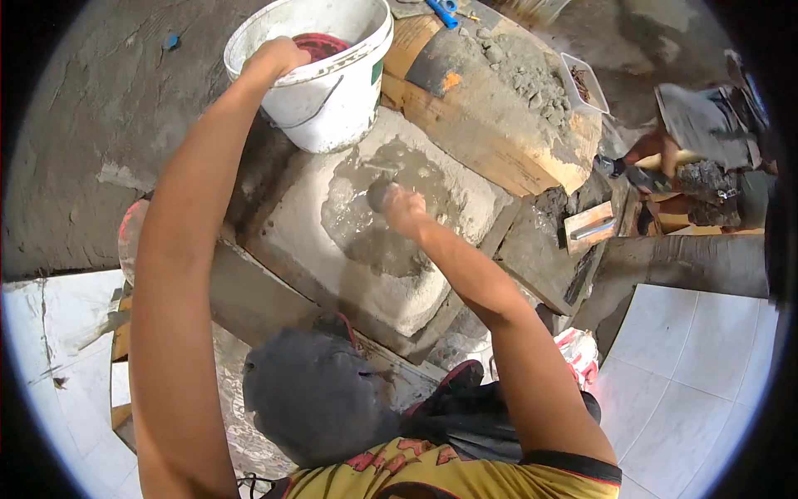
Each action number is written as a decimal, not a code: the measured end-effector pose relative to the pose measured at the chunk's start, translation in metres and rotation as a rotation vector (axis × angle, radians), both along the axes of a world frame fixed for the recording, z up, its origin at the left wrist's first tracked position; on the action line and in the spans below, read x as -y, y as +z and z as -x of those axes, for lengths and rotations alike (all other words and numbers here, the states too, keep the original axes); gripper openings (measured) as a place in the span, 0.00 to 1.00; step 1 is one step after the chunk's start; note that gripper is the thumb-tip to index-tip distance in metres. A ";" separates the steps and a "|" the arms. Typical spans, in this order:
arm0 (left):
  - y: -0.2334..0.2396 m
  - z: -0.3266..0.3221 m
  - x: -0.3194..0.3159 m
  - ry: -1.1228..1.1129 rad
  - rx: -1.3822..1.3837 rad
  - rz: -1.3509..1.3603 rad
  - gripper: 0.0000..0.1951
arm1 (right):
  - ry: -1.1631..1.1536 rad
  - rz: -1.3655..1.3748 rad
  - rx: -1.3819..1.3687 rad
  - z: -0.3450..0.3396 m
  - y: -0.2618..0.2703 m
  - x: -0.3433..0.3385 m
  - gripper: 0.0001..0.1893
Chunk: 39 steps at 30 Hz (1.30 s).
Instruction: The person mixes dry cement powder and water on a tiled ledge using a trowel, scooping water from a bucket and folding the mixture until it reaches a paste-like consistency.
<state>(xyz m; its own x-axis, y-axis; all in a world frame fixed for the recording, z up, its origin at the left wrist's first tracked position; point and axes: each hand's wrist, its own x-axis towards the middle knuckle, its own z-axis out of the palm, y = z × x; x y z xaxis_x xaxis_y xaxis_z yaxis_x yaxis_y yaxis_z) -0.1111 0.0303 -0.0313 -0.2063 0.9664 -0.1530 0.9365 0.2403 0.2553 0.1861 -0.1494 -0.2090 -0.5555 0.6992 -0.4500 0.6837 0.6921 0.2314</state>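
My left hand (278, 57) is at the near rim of a white plastic bucket (324, 115), fingers over its edge beside a red round container (320, 46) inside. The bucket stands at the far edge of a pale heap of dry powder (299, 218) on a board. In the middle of the heap lies a grey wet pool (368, 240). Over the pool, my right hand (405, 209) is closed on a dark rounded object (379, 194), perhaps a small tool or cup; its kind is hard to tell.
Cardboard (474, 150) with crumbled grey mortar (530, 81) lies beyond the heap. A plastic tub (584, 84) stands beside it. A plastering float (590, 228) rests at the right. Another person (670, 150) crouches at far right. White floor tiles (686, 362) lie at lower right.
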 end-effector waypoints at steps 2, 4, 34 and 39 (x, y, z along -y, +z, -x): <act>-0.001 0.000 -0.002 -0.012 0.009 0.030 0.27 | 0.006 0.108 0.002 -0.013 0.011 0.008 0.20; 0.000 0.000 -0.002 -0.003 0.036 0.055 0.28 | -0.005 0.176 0.038 -0.023 0.031 0.005 0.20; 0.000 0.003 -0.006 -0.041 -0.009 0.103 0.31 | -0.531 0.140 -0.284 -0.137 0.009 -0.038 0.24; 0.000 0.004 -0.007 -0.042 -0.035 0.082 0.31 | -0.549 0.500 -0.346 -0.116 -0.023 -0.026 0.22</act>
<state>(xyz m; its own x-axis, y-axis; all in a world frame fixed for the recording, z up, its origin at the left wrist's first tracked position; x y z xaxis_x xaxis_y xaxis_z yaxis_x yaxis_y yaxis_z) -0.1153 0.0370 -0.0315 -0.1721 0.9589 -0.2257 0.9543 0.2192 0.2034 0.3019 -0.1233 -0.2324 -0.3566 0.6744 -0.6465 0.9315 0.2035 -0.3016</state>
